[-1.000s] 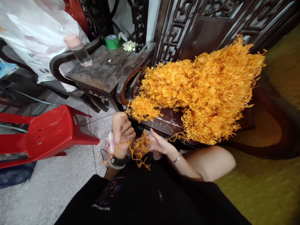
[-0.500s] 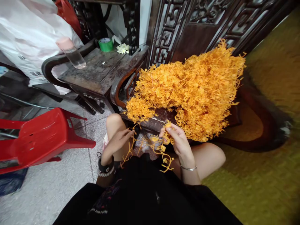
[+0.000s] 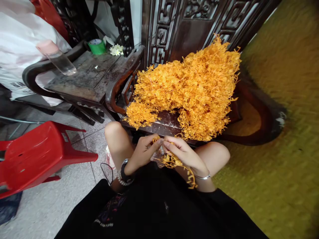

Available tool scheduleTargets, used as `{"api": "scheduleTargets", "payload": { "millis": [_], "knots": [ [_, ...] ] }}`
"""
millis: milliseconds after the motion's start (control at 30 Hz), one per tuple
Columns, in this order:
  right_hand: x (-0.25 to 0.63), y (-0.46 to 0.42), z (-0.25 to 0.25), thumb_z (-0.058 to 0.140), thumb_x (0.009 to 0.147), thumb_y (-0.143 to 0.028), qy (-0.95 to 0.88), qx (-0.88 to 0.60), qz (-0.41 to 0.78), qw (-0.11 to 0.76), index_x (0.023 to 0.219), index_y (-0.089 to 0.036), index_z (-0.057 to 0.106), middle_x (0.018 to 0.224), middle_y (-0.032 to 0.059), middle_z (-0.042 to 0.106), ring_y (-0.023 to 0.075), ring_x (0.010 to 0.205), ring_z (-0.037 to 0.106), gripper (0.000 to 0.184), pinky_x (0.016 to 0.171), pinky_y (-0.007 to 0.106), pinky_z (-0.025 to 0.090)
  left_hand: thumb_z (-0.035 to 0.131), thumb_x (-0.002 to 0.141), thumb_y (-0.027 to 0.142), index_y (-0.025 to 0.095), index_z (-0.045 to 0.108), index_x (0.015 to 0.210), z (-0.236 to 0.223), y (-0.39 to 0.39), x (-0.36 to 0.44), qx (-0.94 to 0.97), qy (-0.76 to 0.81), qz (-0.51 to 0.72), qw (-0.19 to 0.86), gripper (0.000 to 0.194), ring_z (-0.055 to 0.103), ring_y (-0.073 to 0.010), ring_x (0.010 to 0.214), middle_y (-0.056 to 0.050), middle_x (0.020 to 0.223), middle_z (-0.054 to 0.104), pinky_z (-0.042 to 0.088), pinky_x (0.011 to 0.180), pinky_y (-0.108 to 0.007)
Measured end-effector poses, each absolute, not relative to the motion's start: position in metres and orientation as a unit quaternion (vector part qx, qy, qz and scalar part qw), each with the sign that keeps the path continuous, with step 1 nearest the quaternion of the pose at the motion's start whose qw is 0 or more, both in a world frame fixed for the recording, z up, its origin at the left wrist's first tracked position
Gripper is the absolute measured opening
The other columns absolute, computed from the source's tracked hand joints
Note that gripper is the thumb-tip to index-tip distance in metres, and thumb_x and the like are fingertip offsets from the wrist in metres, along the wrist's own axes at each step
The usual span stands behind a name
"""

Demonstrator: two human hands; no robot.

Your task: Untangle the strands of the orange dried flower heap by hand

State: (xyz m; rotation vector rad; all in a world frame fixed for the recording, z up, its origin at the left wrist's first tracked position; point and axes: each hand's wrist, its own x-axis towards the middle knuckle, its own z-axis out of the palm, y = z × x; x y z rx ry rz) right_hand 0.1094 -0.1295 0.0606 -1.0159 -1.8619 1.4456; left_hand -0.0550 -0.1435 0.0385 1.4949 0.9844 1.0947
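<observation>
Above my lap, both hands meet with their fingertips close together. My left hand (image 3: pixel 144 150) is closed, pinching part of an orange plastic plant strand (image 3: pixel 171 160) near its upper end. My right hand (image 3: pixel 183 153) is closed around the same tangle, whose curly stems hang down below the palm. Whether it is one piece or several is hidden by the fingers. Just beyond my hands, a large heap of orange plastic plant strands (image 3: pixel 194 89) lies on a dark carved wooden chair (image 3: pixel 169 120). A smaller orange clump (image 3: pixel 141 114) sits at the heap's left front.
At left stands a red plastic stool (image 3: pixel 37 149). A dark wooden side table (image 3: pixel 87 78) bears green tape (image 3: pixel 97 46) and a small pale flower cluster (image 3: pixel 116 49). A clear bottle with a pink cap (image 3: pixel 58 58) leans by the armrest, near a white bag (image 3: pixel 22 39).
My left hand has moved right to meet my right hand, and the strand that hung from it is now gathered between both. The whole view has shifted slightly.
</observation>
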Motion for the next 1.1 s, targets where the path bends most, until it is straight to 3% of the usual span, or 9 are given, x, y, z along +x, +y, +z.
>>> {"api": "scheduleTargets", "payload": {
  "millis": [267, 433, 600, 733, 867, 1033, 1100],
  "knots": [
    [0.092, -0.146, 0.045, 0.056, 0.081, -0.045, -0.49, -0.325, 0.701, 0.403, 0.05, -0.02, 0.042, 0.039, -0.0069, 0.034, 0.0061, 0.034, 0.026, 0.042, 0.038, 0.023, 0.019, 0.045, 0.082, 0.064, 0.018, 0.031, 0.044, 0.023, -0.146, -0.041, 0.458, 0.294, 0.482, 0.687, 0.061, 0.026, -0.0071, 0.041, 0.004, 0.042, 0.026, 0.023, 0.043, -0.025],
    [0.092, -0.146, 0.047, 0.054, 0.076, -0.05, -0.392, -0.27, 0.725, 0.499, 0.046, -0.023, 0.029, 0.03, -0.0099, 0.019, 0.0058, 0.027, 0.016, 0.048, 0.034, 0.023, 0.017, 0.045, 0.084, 0.062, 0.019, 0.028, 0.046, 0.03, -0.145, -0.04, 0.309, 0.244, 0.51, 0.765, 0.059, 0.018, -0.0063, 0.036, 0.006, 0.043, 0.019, 0.017, 0.031, -0.019],
    [0.093, -0.14, 0.053, 0.047, 0.081, -0.054, -0.424, -0.332, 0.691, 0.482, 0.057, -0.023, 0.044, 0.039, -0.005, 0.035, 0.0107, 0.037, 0.034, 0.04, 0.042, 0.025, 0.031, 0.045, 0.088, 0.052, 0.016, 0.059, 0.064, 0.026, -0.146, -0.042, 0.4, 0.252, 0.481, 0.738, 0.045, 0.047, -0.0096, 0.043, 0.0, 0.048, 0.047, 0.036, 0.043, -0.023],
    [0.093, -0.137, 0.054, 0.02, 0.083, -0.067, -0.443, -0.396, 0.657, 0.463, 0.065, -0.024, 0.044, 0.049, -0.0009, 0.039, 0.016, 0.049, 0.045, 0.053, 0.049, 0.03, 0.039, 0.049, 0.086, 0.043, 0.015, 0.063, 0.081, 0.024, -0.141, -0.045, 0.401, 0.3, 0.524, 0.689, 0.032, 0.051, -0.0101, 0.051, -0.003, 0.066, 0.06, 0.04, 0.049, -0.024],
    [0.095, -0.136, 0.046, 0.028, 0.085, -0.051, -0.454, -0.394, 0.638, 0.482, 0.071, -0.023, 0.047, 0.061, 0.0019, 0.045, 0.0168, 0.058, 0.048, 0.036, 0.056, 0.031, 0.042, 0.056, 0.08, 0.031, 0.019, 0.056, 0.083, 0.023, -0.14, -0.048, 0.361, 0.304, 0.581, 0.663, 0.012, 0.049, -0.009, 0.052, 0.002, 0.069, 0.054, 0.042, 0.052, -0.024],
    [0.094, -0.14, 0.041, 0.037, 0.088, -0.043, -0.482, -0.421, 0.62, 0.454, 0.086, -0.024, 0.053, 0.074, 0.0024, 0.053, 0.0173, 0.067, 0.051, 0.025, 0.063, 0.03, 0.044, 0.045, 0.088, 0.04, 0.017, 0.056, 0.08, 0.019, -0.148, -0.048, 0.478, 0.341, 0.551, 0.593, 0.027, 0.047, -0.0103, 0.054, 0.002, 0.06, 0.049, 0.038, 0.054, -0.024],
    [0.093, -0.142, 0.043, 0.041, 0.091, -0.041, -0.515, -0.436, 0.593, 0.439, 0.094, -0.024, 0.055, 0.083, 0.0023, 0.055, 0.0171, 0.074, 0.053, 0.022, 0.068, 0.03, 0.044, 0.054, 0.085, 0.04, 0.018, 0.056, 0.086, 0.019, -0.149, -0.047, 0.538, 0.367, 0.552, 0.521, 0.023, 0.045, -0.0094, 0.056, 0.003, 0.062, 0.047, 0.036, 0.055, -0.023]
  ]
}}
